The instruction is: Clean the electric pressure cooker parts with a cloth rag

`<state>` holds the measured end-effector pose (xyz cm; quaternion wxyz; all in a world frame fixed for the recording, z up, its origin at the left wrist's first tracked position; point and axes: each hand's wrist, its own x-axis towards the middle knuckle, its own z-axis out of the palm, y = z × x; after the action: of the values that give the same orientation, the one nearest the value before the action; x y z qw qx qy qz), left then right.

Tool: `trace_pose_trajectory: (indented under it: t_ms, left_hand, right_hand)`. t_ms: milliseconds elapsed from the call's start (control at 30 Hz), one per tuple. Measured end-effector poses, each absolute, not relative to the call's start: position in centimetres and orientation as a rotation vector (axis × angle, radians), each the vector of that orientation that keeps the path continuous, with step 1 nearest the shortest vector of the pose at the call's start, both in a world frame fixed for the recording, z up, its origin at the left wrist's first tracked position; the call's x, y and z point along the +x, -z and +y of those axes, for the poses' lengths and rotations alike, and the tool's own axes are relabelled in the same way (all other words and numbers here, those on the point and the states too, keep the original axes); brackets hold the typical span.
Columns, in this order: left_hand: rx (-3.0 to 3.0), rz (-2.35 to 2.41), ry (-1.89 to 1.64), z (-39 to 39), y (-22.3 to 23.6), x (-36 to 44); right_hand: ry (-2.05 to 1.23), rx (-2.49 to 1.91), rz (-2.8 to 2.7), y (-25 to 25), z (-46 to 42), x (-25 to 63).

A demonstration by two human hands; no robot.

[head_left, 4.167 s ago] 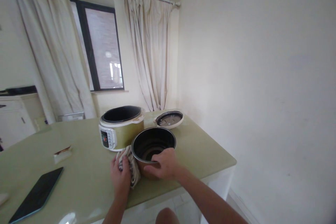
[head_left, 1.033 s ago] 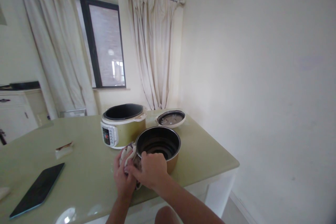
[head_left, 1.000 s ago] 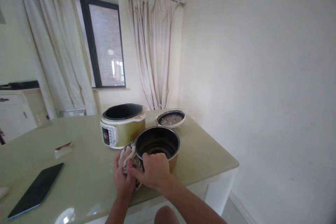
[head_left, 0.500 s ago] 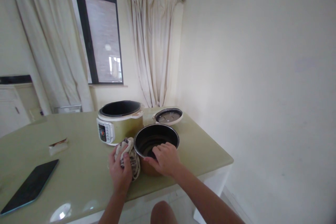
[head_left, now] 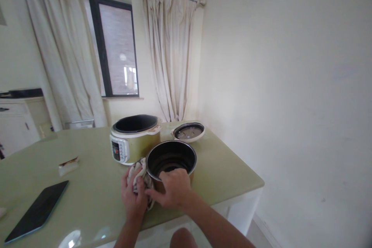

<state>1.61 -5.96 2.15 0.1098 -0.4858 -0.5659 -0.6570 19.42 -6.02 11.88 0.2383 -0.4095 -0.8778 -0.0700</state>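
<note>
My left hand (head_left: 134, 194) is wrapped round a bunched, patterned cloth (head_left: 138, 171), which lies against the left outer side of the inner pot (head_left: 171, 148). The pot stands upright near the table's front edge; it has a dark inside, a shiny rim and a brownish outer wall. Over its front rim my right hand (head_left: 174, 190) is hooked, fingers on the inner side and thumb outside, close to the cloth. Just behind and left is the pressure cooker body (head_left: 145, 145), with its top uncovered and a control panel facing left-front. The round cooker lid (head_left: 188, 131) lies underside up behind the pot.
A dark tablet (head_left: 37, 211) and a small packet (head_left: 68, 166) lie on the left of the green-topped table (head_left: 95, 186). The wall (head_left: 276, 85) stands on the right. Curtains (head_left: 171, 50) and a window are at the back.
My right hand has shifted left along the pot's front rim, with its thumb now nearer the cloth. The left hand still holds the cloth. The view has tilted slightly.
</note>
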Motion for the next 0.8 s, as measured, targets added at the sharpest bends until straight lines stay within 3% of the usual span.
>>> trace_pose_trajectory:
  t_ms: [167, 333, 500, 800]
  left_hand:
    - [-1.391, -1.81, 1.931, -5.4, -2.3, 1.6]
    - [-1.432, -1.765, 1.904, -5.5, -2.4, 2.2]
    - [-1.42, -1.703, 1.891, -6.0, -2.8, 2.2]
    - [-1.674, -1.417, 1.897, -6.8, -2.3, 2.4]
  right_hand:
    - [0.287, -0.757, -2.515, -10.8, -2.3, 26.3]
    - [0.367, -0.616, -2.577, -11.2, -1.4, 27.0]
    - [0.384, -0.873, -2.553, -12.6, -4.3, 23.5]
    - [0.003, -1.341, -2.306, -14.0, -7.9, 14.5]
